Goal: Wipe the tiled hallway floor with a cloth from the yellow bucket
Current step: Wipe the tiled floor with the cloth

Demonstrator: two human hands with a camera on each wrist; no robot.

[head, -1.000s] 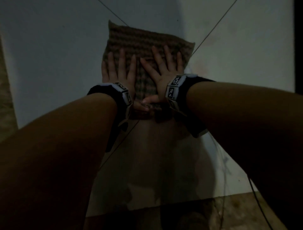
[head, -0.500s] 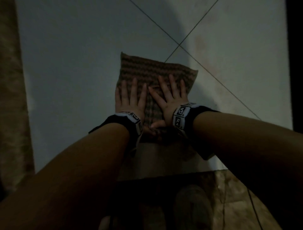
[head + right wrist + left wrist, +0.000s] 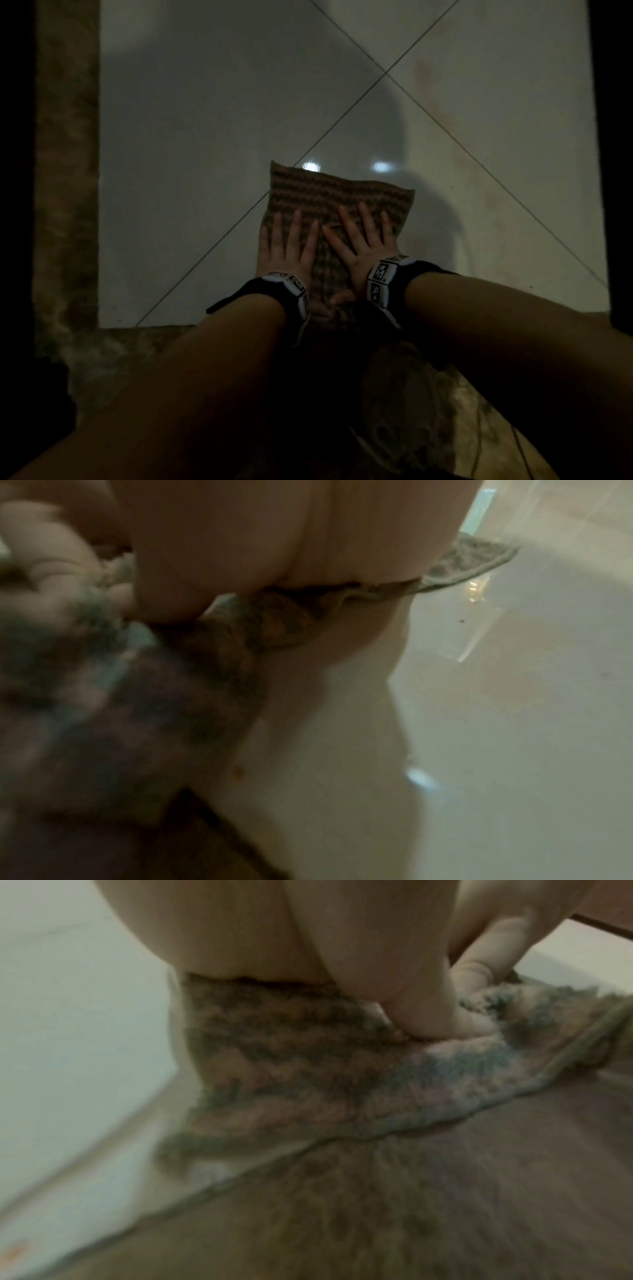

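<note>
A brown striped cloth point(image 3: 339, 195) lies flat on the pale tiled floor point(image 3: 191, 154). My left hand point(image 3: 286, 245) presses on its left half with straight spread fingers. Beside it my right hand point(image 3: 363, 240) lies flat on the right half, and the two thumbs meet near the cloth's near edge. In the left wrist view the palm point(image 3: 240, 934) rests on the fuzzy cloth point(image 3: 291, 1074). In the right wrist view the heel of the hand point(image 3: 274, 534) bears down on the bunched cloth point(image 3: 260, 620). No yellow bucket is in view.
A darker mottled brown border point(image 3: 65, 171) runs along the left of the tiles and across the near side point(image 3: 137, 346). Dark walls or door edges point(image 3: 616, 137) stand at the far left and right. Diagonal grout lines cross beyond the cloth point(image 3: 386, 72).
Both hands have drawn the cloth back toward me over the tiles; the grout crossing, once hidden beneath the cloth, now lies well beyond it. The brown border has come into view near my wrists.
</note>
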